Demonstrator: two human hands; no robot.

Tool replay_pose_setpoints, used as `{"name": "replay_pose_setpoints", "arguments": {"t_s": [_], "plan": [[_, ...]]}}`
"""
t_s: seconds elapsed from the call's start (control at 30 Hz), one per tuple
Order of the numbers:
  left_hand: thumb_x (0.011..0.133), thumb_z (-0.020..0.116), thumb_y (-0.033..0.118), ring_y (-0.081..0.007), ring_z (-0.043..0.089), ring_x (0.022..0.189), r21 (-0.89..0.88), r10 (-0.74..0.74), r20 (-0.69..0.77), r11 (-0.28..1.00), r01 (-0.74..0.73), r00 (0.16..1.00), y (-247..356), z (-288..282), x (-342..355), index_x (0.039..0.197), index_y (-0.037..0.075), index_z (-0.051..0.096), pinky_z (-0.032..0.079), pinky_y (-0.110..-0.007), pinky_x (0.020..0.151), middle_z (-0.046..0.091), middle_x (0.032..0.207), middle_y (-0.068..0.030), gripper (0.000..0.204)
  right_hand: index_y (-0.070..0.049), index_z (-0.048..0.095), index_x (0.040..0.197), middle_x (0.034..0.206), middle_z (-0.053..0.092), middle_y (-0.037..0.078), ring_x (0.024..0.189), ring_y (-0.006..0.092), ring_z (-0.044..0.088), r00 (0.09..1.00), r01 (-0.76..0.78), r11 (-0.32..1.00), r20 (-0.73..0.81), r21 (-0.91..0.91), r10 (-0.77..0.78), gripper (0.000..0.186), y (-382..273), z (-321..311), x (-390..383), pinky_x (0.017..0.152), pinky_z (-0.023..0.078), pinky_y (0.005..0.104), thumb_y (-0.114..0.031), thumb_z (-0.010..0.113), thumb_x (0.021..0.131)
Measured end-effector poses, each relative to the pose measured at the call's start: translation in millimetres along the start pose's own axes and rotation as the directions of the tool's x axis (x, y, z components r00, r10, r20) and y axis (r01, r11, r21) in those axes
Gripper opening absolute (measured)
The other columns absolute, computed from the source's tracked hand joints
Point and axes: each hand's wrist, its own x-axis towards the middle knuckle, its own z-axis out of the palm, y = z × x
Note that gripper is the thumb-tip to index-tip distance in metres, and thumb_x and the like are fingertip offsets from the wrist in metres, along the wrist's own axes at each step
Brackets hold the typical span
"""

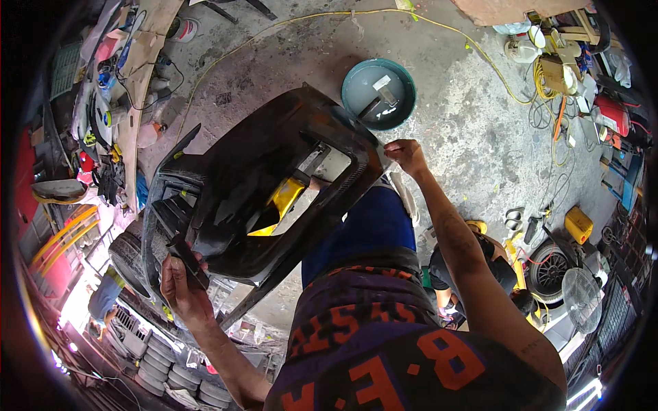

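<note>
A large glossy black plastic body panel [250,175], bumper-like with a long opening, lies tilted across the head view in front of my torso. A yellow piece [288,198] shows through the opening. My left hand [179,284] is closed on a black end section of the panel at lower left. My right hand [408,154] is closed on the panel's far right edge, fingertips against a pale patch there. A round teal tub [348,79] of grayish water, with small items in it, sits on the floor just beyond the panel.
Cluttered boards and tools [130,82] line the left; cords, jugs and boxes [555,75] the right. A yellow hose [260,33] crosses the concrete floor [466,123]. A crouching person [449,270] is lower right by a wheel [548,267]; another person [106,298] is lower left near stacked tires [157,363].
</note>
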Motion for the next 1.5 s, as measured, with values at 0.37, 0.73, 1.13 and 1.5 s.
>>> {"name": "replay_pose_setpoints", "arguments": {"t_s": [0.37,0.73,1.13,1.5], "plan": [[0.103,0.059,0.022,-0.0194,0.066,0.096,0.049,0.011,0.066,0.999,-0.014,0.998,17,25,4,0.126,-0.004,0.062,0.054,-0.031,0.078,0.067,0.121,-0.0177,0.034,0.003,0.075,0.103,0.091,0.076,0.01,0.079,0.0131,0.069,0.994,0.002,0.951,0.101,0.309,-0.034,0.02,-19,4,6,0.074,0.056,0.0263,-0.008,0.077,0.086],[0.102,0.062,0.018,-0.0212,0.071,0.092,-0.006,0.023,-0.045,1.0,-0.023,0.999,10,28,-4,0.122,0.0,0.066,0.059,-0.033,0.075,0.07,0.118,-0.0209,0.028,0.002,0.074,0.099,0.087,0.075,0.01,0.079,0.0155,0.072,0.982,0.134,0.985,0.115,0.111,-0.147,0.02,-51,28,4,0.074,0.057,0.0301,-0.01,0.077,0.083],[0.101,0.063,0.017,-0.0239,0.072,0.093,-0.103,-0.012,-0.129,0.995,-0.001,0.992,-11,-8,-25,0.126,0.001,0.065,0.06,-0.034,0.075,0.069,0.118,-0.0235,0.03,-0.001,0.075,0.094,0.087,0.076,0.009,0.082,0.0149,0.073,0.97,0.225,0.974,0.084,0.034,-0.227,0.017,-54,5,26,0.074,0.057,0.0292,-0.01,0.078,0.08],[0.102,0.062,0.017,-0.0234,0.071,0.092,-0.151,-0.003,-0.125,0.988,-0.016,0.992,-25,-25,-32,0.125,0.002,0.066,0.059,-0.034,0.074,0.069,0.117,-0.0224,0.028,-0.003,0.072,0.097,0.086,0.068,0.008,0.079,0.0177,0.065,0.848,0.486,0.787,0.425,-0.38,-0.318,0.01,-34,68,32,0.071,0.056,0.0296,-0.009,0.072,0.088]]}}
